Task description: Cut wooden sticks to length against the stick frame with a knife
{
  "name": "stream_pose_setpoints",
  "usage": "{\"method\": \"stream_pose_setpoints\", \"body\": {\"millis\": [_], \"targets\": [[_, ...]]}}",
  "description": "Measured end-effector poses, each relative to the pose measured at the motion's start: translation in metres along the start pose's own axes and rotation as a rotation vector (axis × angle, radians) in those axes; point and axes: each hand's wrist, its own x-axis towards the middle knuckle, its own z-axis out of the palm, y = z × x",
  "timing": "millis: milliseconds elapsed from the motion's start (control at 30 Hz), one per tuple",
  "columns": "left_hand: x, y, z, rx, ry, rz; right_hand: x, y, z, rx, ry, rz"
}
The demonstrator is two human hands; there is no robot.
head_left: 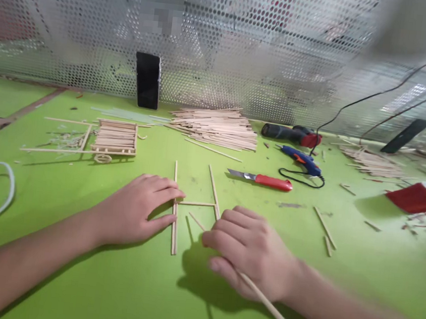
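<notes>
Two long wooden sticks lie lengthwise, a left stick (176, 173) and a right stick (213, 185), joined by a thin crosspiece (196, 203). Another stick (176, 239) lies close along the left one's near part. My left hand (142, 210) rests flat beside them; its index finger and thumb are apart, their tips touching the left stick. A loose wooden stick (271, 310) is held in my right hand (243, 249), closed around its middle. That stick slants from the crosspiece down to the lower right, above the table, and the hand hides part of the right stick.
A small wooden cart model (116, 136) stands at left. Behind are a stick pile (216, 127) and a phone (147, 80) against the mesh screen (218, 38). A red-handled knife (271, 182), blue glue gun (302, 161) and red spool (418, 197) lie to the right.
</notes>
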Motion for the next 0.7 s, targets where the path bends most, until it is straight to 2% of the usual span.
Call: {"method": "stream_pose_setpoints", "body": {"millis": [133, 300, 700], "targets": [[-0.0014, 0.0013, -0.0014, -0.010, -0.020, -0.010, 0.0025, -0.0006, 0.0062, 0.012, -0.143, 0.040], [-0.0027, 0.0020, -0.0029, -0.050, -0.074, 0.007, 0.0006, 0.0020, 0.0094, 0.092, -0.143, 0.072], [-0.0017, 0.0018, -0.0010, -0.093, -0.121, 0.011, 0.0020, 0.0022, 0.0078, 0.163, -0.283, 0.126]]}}
